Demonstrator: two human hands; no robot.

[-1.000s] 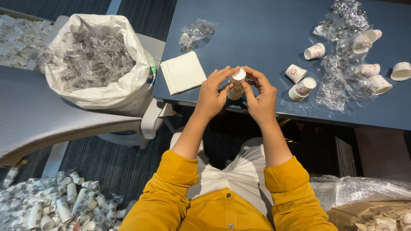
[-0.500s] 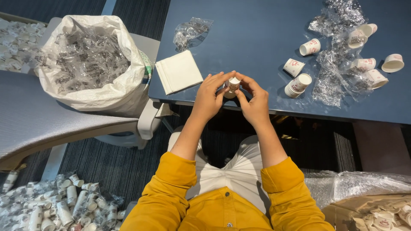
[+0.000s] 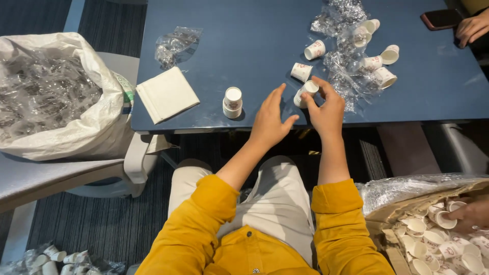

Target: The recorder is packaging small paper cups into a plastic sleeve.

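On the dark blue table I see a white bag of clear wrappers at far left. My right hand pinches a small paper cup near the table's near edge; my left hand hovers spread wide, holding nothing, right of a standing cup stack.

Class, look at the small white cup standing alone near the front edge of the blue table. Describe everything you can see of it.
The cup is small, white and looks like paper, with a reddish print on its side too small to make out. It stands on the dark blue table, seemingly upside down, its flat white end facing up. It sits between the white napkin and the left hand, touched by neither.
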